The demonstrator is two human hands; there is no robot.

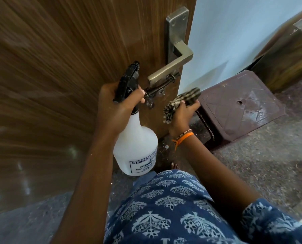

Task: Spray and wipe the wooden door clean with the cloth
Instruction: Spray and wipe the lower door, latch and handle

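Note:
The brown wooden door (62,71) fills the left and middle of the view. A steel lever handle (174,66) and a dark latch bolt (161,86) sit near its right edge. My left hand (116,104) grips the neck of a white spray bottle (137,148) with a black trigger head, its nozzle close to the door beside the latch. Wet drops glisten on the wood just below the latch. My right hand (183,115) holds a bunched black-and-cream checked cloth (180,104) at the door's edge, a little right of the bottle.
A dark maroon plastic stool (241,104) stands on the speckled stone floor (262,162) right of the door. A pale blue wall (234,37) rises behind it. Dark wooden furniture (290,57) is at the far right. My bare foot (174,166) shows near the door's bottom.

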